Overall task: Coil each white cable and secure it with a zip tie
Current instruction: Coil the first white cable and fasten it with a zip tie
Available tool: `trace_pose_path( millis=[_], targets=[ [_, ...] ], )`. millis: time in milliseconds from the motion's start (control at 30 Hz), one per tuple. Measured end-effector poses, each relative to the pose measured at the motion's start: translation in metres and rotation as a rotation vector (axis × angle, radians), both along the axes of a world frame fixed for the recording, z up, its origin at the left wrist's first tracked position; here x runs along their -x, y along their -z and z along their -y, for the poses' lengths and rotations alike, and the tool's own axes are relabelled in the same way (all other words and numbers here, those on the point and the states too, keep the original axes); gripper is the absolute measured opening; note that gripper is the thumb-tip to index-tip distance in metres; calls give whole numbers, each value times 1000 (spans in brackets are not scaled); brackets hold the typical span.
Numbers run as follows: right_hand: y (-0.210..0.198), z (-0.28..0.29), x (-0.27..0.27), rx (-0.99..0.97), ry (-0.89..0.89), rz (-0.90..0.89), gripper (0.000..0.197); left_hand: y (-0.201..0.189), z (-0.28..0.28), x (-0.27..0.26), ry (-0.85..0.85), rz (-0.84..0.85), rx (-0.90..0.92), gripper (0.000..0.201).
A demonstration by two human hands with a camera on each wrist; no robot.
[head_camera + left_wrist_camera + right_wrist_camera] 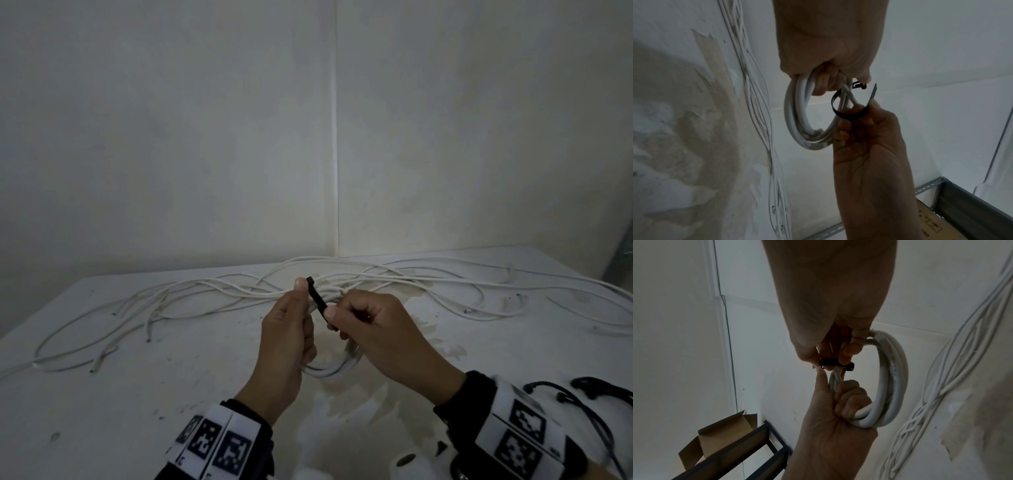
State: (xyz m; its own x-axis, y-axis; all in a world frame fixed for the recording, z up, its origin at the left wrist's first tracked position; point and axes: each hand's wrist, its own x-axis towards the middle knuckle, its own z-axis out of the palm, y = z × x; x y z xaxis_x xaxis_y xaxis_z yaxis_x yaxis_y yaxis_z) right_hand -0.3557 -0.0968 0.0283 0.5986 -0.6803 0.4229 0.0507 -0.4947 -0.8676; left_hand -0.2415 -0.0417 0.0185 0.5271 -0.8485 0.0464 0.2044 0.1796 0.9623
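Observation:
A white cable wound into a small coil [329, 371] hangs just above the white table [137, 394]. My left hand [291, 329] grips the coil's top, fingers curled through it, and its thumb presses the head of a black zip tie [317, 298]. My right hand [346, 315] pinches the tie's strap between thumb and fingers. In the left wrist view the zip tie [851, 116] bends in a loop round the coil [795, 123], its tail free and outside the head. The right wrist view shows the zip tie [830, 363] held crosswise over the coil [896, 378].
Several loose white cables [239, 291] sprawl across the back of the table, near the wall corner. Black strands [582, 387] lie at the front right beside my right wrist. A metal shelf frame [962, 203] and a cardboard box [725, 434] stand beyond the table.

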Motion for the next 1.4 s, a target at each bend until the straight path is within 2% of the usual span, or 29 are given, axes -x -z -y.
trace_pose_path(
  millis=[133,233,1100,1300,1400],
  targets=[
    [-3,2,-1,30,37,-45,23,-1,-1,-2,-5,0,2,38],
    [-4,2,-3,48,62,-66,22,0,-2,-3,7,12,-8,35],
    [-7,-4,-3,-58,97,-84,28,0,-5,-4,45,55,-34,33],
    [-3,-4,-8,45,162,-117,31,4,-5,-3,26,203,-28,31],
    [-3,-5,-10,98,183,-92,26,4,-5,-1,24,183,-8,35]
  ],
)
